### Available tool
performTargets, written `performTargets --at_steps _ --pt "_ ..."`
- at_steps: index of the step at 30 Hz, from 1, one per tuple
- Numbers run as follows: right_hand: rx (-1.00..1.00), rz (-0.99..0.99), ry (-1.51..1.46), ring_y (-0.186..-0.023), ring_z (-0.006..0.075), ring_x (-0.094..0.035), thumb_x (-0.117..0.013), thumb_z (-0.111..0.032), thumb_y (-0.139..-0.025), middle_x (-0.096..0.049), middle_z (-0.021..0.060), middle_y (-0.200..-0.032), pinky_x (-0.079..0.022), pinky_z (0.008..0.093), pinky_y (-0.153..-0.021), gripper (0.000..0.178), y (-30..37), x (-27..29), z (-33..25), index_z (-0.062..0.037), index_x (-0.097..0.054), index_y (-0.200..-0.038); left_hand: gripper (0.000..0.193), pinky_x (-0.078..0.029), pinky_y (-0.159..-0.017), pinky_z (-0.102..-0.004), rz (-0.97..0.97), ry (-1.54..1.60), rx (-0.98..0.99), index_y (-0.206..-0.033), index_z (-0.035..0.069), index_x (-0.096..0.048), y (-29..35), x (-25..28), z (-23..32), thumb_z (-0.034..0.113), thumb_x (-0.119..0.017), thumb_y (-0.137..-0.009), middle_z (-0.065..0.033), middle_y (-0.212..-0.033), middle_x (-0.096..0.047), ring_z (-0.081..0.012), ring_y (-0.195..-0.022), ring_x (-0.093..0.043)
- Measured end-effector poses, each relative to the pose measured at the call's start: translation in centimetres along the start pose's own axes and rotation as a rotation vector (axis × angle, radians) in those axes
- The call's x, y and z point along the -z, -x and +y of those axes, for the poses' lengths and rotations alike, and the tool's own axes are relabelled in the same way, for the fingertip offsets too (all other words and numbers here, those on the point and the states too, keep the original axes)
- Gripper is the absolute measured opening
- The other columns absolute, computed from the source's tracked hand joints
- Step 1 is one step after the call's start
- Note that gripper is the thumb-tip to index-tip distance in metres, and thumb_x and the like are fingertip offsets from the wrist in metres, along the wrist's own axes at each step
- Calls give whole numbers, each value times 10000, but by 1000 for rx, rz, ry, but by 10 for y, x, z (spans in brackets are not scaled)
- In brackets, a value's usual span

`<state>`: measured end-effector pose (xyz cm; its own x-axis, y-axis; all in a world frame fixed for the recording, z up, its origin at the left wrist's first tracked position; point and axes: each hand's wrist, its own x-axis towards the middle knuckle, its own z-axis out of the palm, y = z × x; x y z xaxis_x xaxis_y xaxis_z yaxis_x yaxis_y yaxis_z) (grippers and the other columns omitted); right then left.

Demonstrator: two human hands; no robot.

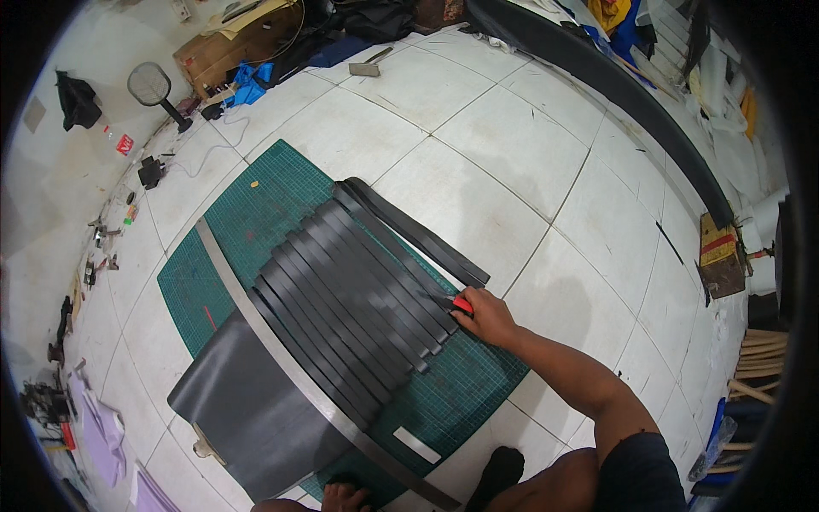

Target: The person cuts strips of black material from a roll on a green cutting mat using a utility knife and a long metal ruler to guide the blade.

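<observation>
My right hand (485,317) is closed round a red-handled utility knife (462,305), its tip pointing left over the ends of several dark grey strips (341,273). These strips lie side by side, partly overlapping, on a green cutting mat (478,367). Longer folded strips (418,230) rest along the mat's far right edge. A long metal ruler (281,354) crosses the mat and lies over a dark grey sheet (256,410). Low in the picture, my left hand (344,497) shows only bent fingers held close together; whatever they hold is hidden.
A metal clip (207,445) grips the sheet's left edge. A small white strip (417,445) lies on the mat near my dark-covered foot (503,468). A long dark roll (631,94) curves along the far right, ending at a yellow box (718,247). A brush-like tool (367,66) lies on the tiles.
</observation>
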<state>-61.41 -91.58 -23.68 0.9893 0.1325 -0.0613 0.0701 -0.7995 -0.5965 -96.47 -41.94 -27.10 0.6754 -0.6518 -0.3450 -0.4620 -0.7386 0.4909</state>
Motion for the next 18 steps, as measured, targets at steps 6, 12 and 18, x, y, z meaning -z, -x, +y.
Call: performTargets --at_steps 6,12,18 --pt "-19 10 78 -927 390 -622 -716 -283 -907 -610 195 -965 -515 496 -768 330 12 10 17 -65 -538 -1079 337 -397 -976 -463 361 111 -427 -1160 186 -591 -53 54 29 300 -483 -862 -85 -1274 -527 -301 -1183 -463" --pt "-52 -2 67 -933 390 -624 -722 -292 -904 -608 198 -989 -514 497 -779 360 6 9 5 -53 -529 -1092 427 -371 -916 -518 -61 112 81 -1147 147 -682 -33 32 18 374 -637 -789 -174 -1078 -514 -351 -1005 -491" --pt "-7 -1 -202 -968 393 -624 -750 -320 -885 -598 188 -1030 -511 479 -811 430 -35 -11 -61 -32 -523 -1111 557 -392 -878 -596 495 1276 500 -1305 170 -447 105 -89 -48 420 -679 -865 -177 -1312 -487 -376 -1113 -493"
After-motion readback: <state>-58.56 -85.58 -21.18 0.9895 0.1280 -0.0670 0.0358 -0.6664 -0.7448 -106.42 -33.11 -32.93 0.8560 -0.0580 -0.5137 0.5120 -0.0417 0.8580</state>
